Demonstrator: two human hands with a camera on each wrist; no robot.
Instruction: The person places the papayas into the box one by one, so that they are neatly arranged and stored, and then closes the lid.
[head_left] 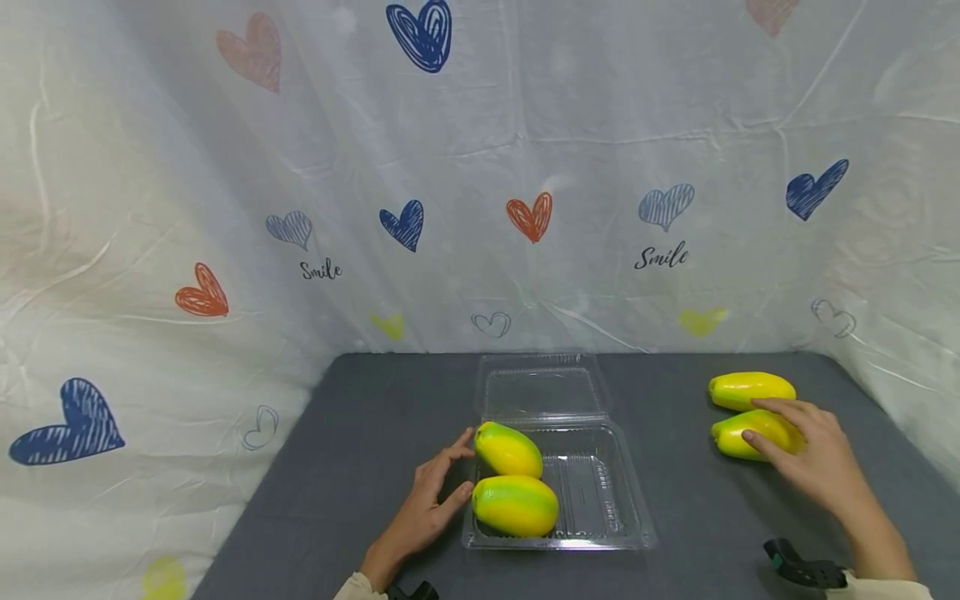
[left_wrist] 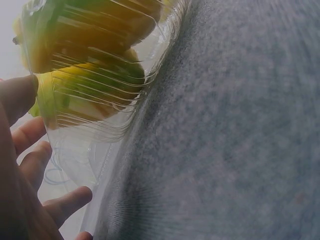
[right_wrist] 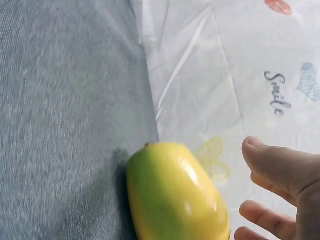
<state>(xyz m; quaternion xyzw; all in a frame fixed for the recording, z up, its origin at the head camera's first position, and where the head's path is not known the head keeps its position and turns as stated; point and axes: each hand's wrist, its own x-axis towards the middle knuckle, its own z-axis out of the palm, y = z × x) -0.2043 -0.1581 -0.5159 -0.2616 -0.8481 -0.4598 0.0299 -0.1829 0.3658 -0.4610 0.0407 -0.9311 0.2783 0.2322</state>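
Note:
A clear plastic clamshell box (head_left: 600, 492) lies on the table with its lid (head_left: 543, 392) folded back. Two yellow-green papayas sit in its left half, an upper papaya (head_left: 508, 450) and a lower papaya (head_left: 516, 506). My left hand (head_left: 427, 504) is at the box's left wall, thumb and fingers spread; in the left wrist view its fingertips (left_wrist: 31, 131) are against or very near the plastic. At the right, my right hand (head_left: 817, 450) reaches over a near papaya (head_left: 750, 435), thumb and fingers apart; in the right wrist view a gap separates the thumb from the papaya (right_wrist: 175, 195).
Another papaya (head_left: 750, 390) lies just behind the near one on the right. The dark grey table (head_left: 382, 417) ends at a white curtain (head_left: 465, 150) printed with hearts, which also hangs along both sides.

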